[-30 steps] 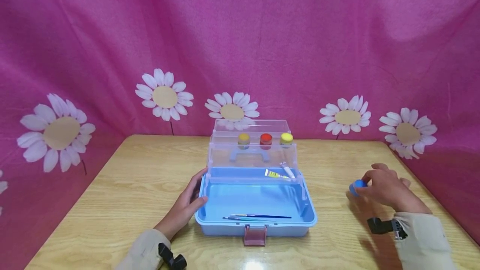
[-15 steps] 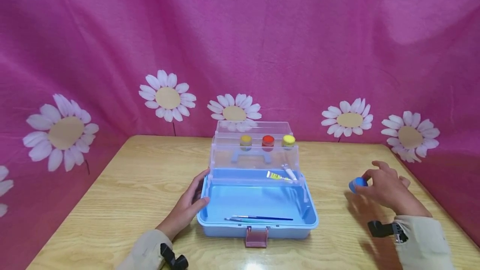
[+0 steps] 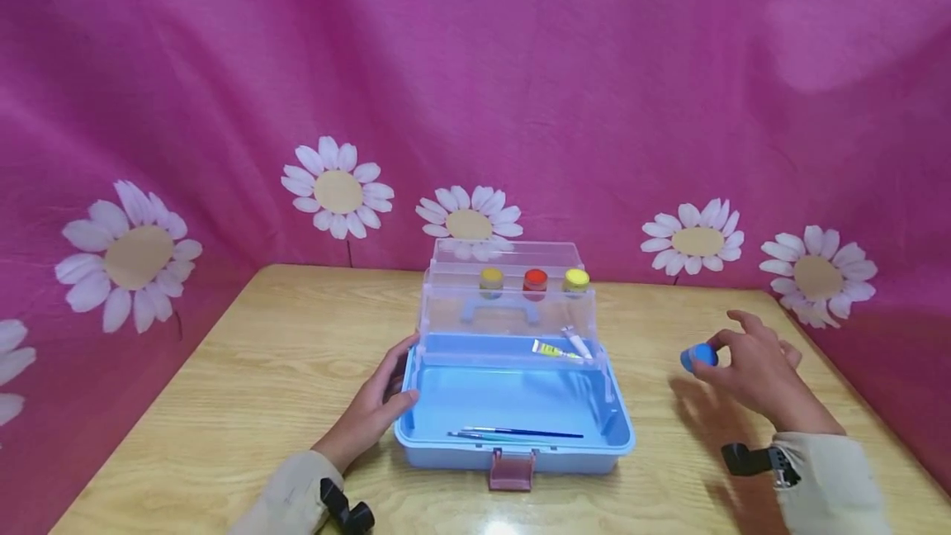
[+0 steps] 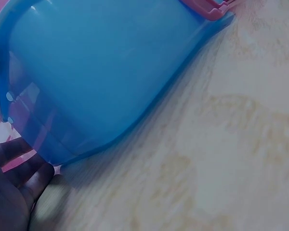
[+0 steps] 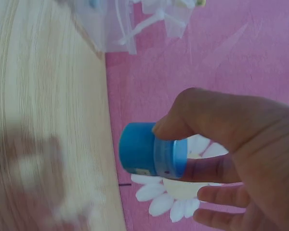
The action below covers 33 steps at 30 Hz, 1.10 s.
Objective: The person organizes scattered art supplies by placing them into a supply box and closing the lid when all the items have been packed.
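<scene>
A light blue storage box (image 3: pixel 513 444) stands open at the middle of the wooden table, its clear tiered trays (image 3: pixel 508 304) folded back. My left hand (image 3: pixel 380 403) rests with straight fingers against the box's left wall (image 4: pixel 91 82). My right hand (image 3: pixel 746 370) pinches a small blue paint jar (image 3: pixel 697 356) between thumb and fingers (image 5: pixel 183 125), lifted above the table to the right of the box; the blue jar (image 5: pixel 151 157) lies on its side. Three jars with yellow, red and yellow lids (image 3: pixel 534 279) sit in the upper tray. Two tubes (image 3: pixel 560 345) lie in the lower tray. Thin brushes (image 3: pixel 516 434) lie in the box's bottom.
A pink latch (image 3: pixel 511 469) hangs at the box's front. A pink curtain with white daisies (image 3: pixel 338 188) closes off the back and sides of the table (image 3: pixel 245 370). Black wrist cameras (image 3: pixel 750 461) are strapped to both sleeves.
My right hand has lifted the blue jar slightly and carried it a little to the left, toward the box. The left hand stays against the box.
</scene>
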### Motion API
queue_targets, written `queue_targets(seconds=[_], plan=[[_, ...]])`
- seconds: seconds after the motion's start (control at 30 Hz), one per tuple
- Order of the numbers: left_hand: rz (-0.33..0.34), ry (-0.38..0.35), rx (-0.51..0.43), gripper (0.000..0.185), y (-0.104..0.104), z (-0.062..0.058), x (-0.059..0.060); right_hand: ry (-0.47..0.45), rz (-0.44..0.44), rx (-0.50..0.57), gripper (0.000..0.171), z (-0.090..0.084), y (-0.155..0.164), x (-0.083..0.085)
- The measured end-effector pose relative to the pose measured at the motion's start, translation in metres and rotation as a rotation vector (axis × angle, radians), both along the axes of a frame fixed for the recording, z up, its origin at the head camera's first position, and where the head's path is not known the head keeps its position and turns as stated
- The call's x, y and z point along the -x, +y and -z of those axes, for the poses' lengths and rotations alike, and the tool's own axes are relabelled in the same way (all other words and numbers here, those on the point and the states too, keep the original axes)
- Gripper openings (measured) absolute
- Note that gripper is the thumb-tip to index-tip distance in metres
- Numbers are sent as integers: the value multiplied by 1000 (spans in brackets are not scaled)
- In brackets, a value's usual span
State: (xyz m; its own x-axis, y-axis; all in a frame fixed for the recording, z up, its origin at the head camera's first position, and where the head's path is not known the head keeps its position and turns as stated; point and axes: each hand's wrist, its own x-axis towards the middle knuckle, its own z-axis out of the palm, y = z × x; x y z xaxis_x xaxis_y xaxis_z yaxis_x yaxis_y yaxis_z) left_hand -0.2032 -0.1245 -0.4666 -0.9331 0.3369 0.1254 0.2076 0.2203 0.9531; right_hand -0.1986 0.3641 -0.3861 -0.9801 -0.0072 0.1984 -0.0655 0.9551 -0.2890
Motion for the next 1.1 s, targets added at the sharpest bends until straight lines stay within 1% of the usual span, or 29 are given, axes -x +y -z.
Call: queue_targets(seconds=[0.23,0.47,0.77,1.0,1.1], plan=[[0,-25,15,64,2,2,1,74,-41,28,34,-1,-13,3],[-5,-20,15,64,0,1,2,159,-73,28,33,-8,-22,9],[3,-23,9,64,0,2,2,172,-124,9,34,-21,-42,15],[24,-13,-2,63,-1,2,2,247,-176,-2,30,-35,-54,20],[26,-12,-3,63,-2,1,2,247,-185,11,29,-40,-61,22]])
